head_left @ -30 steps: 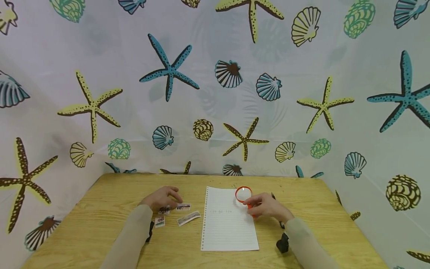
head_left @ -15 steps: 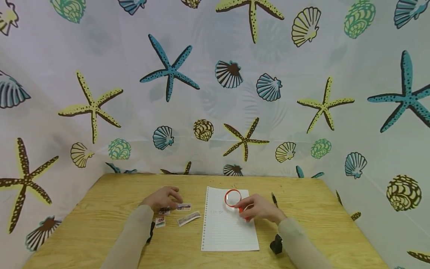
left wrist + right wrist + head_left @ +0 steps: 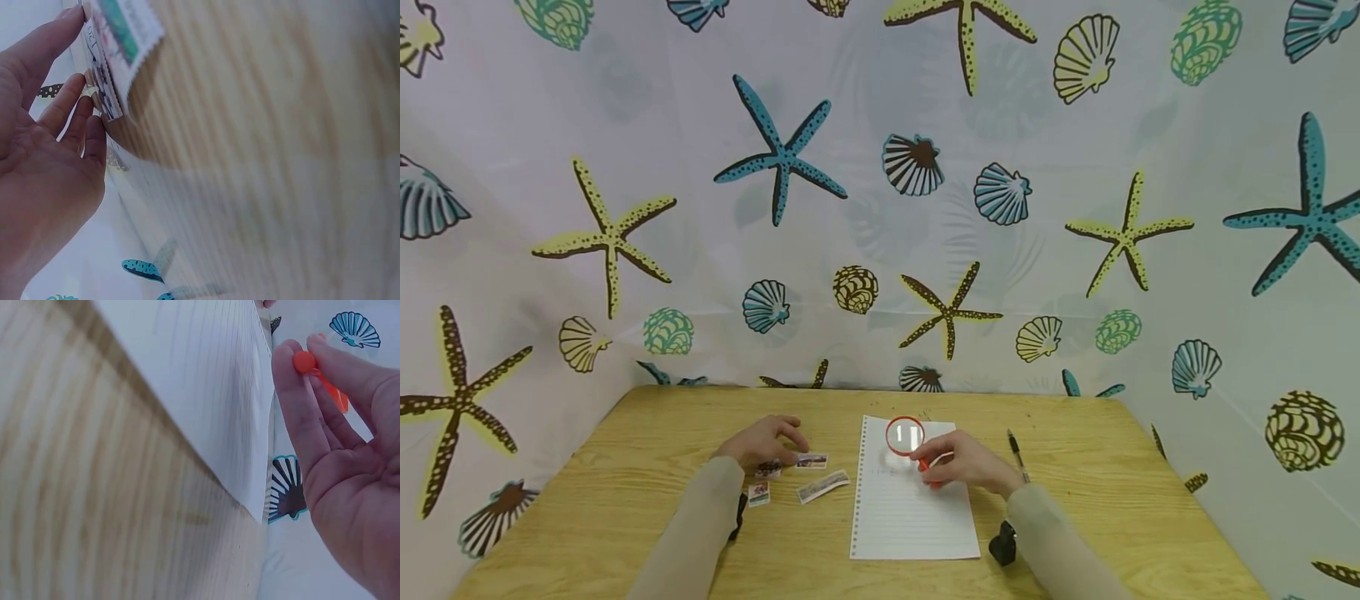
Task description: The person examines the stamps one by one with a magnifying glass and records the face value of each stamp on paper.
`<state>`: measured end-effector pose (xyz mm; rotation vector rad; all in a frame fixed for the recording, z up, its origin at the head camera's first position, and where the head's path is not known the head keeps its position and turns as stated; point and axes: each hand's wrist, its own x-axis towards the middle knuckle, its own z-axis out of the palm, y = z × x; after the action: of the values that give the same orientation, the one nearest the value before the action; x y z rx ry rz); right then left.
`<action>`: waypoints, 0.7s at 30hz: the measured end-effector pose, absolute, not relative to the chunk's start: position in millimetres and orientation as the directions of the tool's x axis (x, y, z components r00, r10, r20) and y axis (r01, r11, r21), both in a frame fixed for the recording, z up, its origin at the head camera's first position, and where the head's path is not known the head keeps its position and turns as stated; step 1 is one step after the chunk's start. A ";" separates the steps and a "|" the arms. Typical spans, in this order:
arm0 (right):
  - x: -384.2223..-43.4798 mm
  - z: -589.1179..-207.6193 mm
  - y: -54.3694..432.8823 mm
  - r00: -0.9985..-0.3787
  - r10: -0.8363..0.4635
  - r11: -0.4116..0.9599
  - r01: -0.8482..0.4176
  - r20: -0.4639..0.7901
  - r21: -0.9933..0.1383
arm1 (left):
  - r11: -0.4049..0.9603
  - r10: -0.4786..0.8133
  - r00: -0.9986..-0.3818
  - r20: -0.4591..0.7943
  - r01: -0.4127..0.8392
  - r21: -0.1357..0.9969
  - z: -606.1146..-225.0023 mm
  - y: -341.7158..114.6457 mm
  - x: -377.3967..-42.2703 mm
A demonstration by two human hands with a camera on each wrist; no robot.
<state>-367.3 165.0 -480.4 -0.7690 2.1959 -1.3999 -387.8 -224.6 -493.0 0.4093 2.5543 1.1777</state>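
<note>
- Right hand [image 3: 966, 467] pinches the orange handle of the magnifier [image 3: 906, 437]; its fingers are curled round the handle in the right wrist view.
- The lens has slid leftward over the last second, from the sheet's right edge to above the top of the sheet [image 3: 913, 517], over the faint writing there.
- Left hand [image 3: 762, 442] has not moved: fingers relaxed, tips resting on a stamp [image 3: 810, 460], gripping nothing.
- Other stamps [image 3: 822, 486] lie just beside it; pen [image 3: 1017, 454] lies right of the sheet, untouched.
- Judgement: the lens is heading toward the stamps, not yet there.
</note>
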 end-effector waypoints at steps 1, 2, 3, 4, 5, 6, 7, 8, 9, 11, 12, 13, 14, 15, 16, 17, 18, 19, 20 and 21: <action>-367.8 -480.6 162.7 -0.758 -0.651 0.341 -0.229 -0.053 -0.912 | 0.626 0.377 -0.914 -0.147 0.134 0.768 -492.3 -224.9 -387.7; -368.2 -481.0 160.3 -0.756 -0.652 0.339 -0.233 -0.050 -0.911 | 0.626 0.378 -0.914 -0.146 0.137 0.768 -491.7 -225.2 -387.7; -368.7 -481.2 158.0 -0.757 -0.651 0.345 -0.233 -0.053 -0.909 | 0.625 0.379 -0.914 -0.145 0.137 0.768 -491.0 -225.3 -387.7; -369.0 -481.3 155.7 -0.758 -0.650 0.350 -0.237 -0.053 -0.906 | 0.626 0.380 -0.914 -0.142 0.141 0.767 -490.5 -225.4 -388.0; -369.3 -481.4 153.7 -0.759 -0.649 0.351 -0.239 -0.052 -0.905 | 0.626 0.382 -0.914 -0.139 0.145 0.766 -490.1 -225.6 -388.4; -369.6 -481.6 151.7 -0.759 -0.648 0.354 -0.238 -0.053 -0.905 | 0.627 0.383 -0.914 -0.136 0.149 0.764 -489.8 -225.6 -388.8; -369.6 -481.4 149.9 -0.760 -0.648 0.354 -0.237 -0.055 -0.905 | 0.626 0.383 -0.914 -0.133 0.150 0.765 -489.6 -225.4 -389.2; -369.4 -481.2 148.1 -0.759 -0.649 0.353 -0.235 -0.056 -0.906 | 0.626 0.382 -0.915 -0.131 0.152 0.765 -489.6 -225.4 -389.6; -369.0 -480.9 146.4 -0.760 -0.647 0.357 -0.233 -0.060 -0.904 | 0.628 0.382 -0.915 -0.129 0.154 0.763 -489.6 -225.2 -389.7; -367.4 -480.5 143.3 -0.760 -0.647 0.350 -0.227 -0.059 -0.909 | 0.632 0.383 -0.915 -0.126 0.160 0.759 -490.4 -225.2 -389.6; -366.8 -480.8 141.7 -0.761 -0.646 0.346 -0.224 -0.059 -0.911 | 0.631 0.382 -0.916 -0.125 0.160 0.759 -491.0 -225.4 -389.3; -366.1 -481.1 140.0 -0.762 -0.645 0.344 -0.221 -0.058 -0.913 | 0.631 0.383 -0.915 -0.124 0.162 0.759 -491.7 -225.7 -389.0; -365.6 -481.9 138.2 -0.764 -0.643 0.341 -0.218 -0.057 -0.915 | 0.633 0.385 -0.915 -0.123 0.165 0.757 -492.5 -226.2 -388.6; -365.0 -482.7 136.4 -0.766 -0.640 0.337 -0.214 -0.056 -0.917 | 0.634 0.386 -0.915 -0.122 0.166 0.755 -493.2 -226.5 -388.0; -364.5 -483.5 134.7 -0.767 -0.639 0.330 -0.212 -0.053 -0.920 | 0.634 0.386 -0.915 -0.122 0.166 0.756 -493.6 -226.7 -387.3; -364.3 -484.6 132.9 -0.767 -0.640 0.326 -0.214 -0.048 -0.921 | 0.633 0.386 -0.915 -0.122 0.166 0.756 -493.9 -226.9 -386.7; -364.1 -485.6 130.9 -0.766 -0.642 0.324 -0.217 -0.045 -0.921 | 0.634 0.385 -0.915 -0.121 0.167 0.755 -493.8 -226.9 -385.8; -363.9 -486.0 128.9 -0.764 -0.643 0.324 -0.222 -0.042 -0.920 | 0.636 0.385 -0.915 -0.121 0.168 0.753 -493.4 -226.8 -385.2; -363.7 -486.1 126.9 -0.761 -0.647 0.324 -0.228 -0.039 -0.918 | 0.641 0.383 -0.916 -0.122 0.168 0.749 -492.8 -226.7 -384.5; -363.6 -486.0 124.9 -0.758 -0.651 0.326 -0.236 -0.036 -0.916 | 0.643 0.379 -0.917 -0.124 0.165 0.748 -492.1 -226.5 -383.8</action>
<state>-363.6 124.9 -486.0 -0.7851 2.1980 -1.4165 -383.8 -226.5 -492.1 0.4392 2.5949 1.1414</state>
